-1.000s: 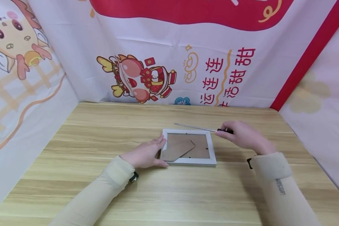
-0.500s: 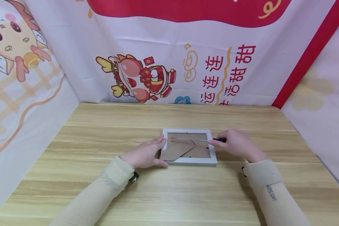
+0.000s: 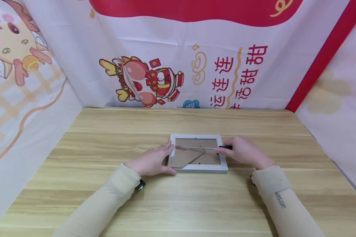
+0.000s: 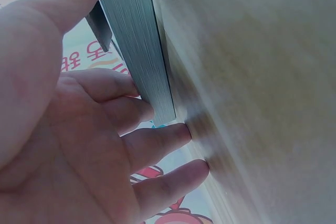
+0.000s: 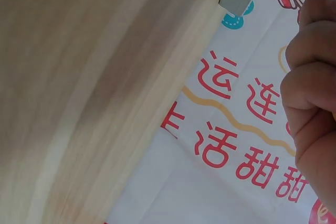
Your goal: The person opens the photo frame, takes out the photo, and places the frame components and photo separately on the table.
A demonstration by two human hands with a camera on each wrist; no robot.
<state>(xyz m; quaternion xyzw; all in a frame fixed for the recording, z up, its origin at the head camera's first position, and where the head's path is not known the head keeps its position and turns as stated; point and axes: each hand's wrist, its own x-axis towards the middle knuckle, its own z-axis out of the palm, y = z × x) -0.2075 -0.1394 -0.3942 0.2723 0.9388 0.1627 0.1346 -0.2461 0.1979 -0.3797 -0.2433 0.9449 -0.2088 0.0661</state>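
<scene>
A white picture frame (image 3: 200,168) lies face down on the table, its brown backing board (image 3: 212,159) and slanting stand flap (image 3: 182,158) uppermost. My left hand (image 3: 154,160) holds the frame's left end, thumb by the near corner and fingers along the left side. In the left wrist view the fingers of this hand (image 4: 63,124) reach around the frame's grey edge (image 4: 137,45). My right hand (image 3: 244,151) grips the dark handle of a screwdriver (image 3: 192,147). The thin metal shaft lies across the backing, its tip near the inner left edge. Whether the tip touches anything cannot be told.
The wood-grain table (image 3: 166,204) extends around the frame on all sides. A printed white cloth (image 3: 154,39) hangs behind its back edge, and similar cloths stand at the left and right. Small dark tabs sit along the frame's inner edges.
My right hand has brought the screwdriver toward me and leftward, from beyond the frame's far edge to over the backing board. The left hand and the frame have stayed in place.
</scene>
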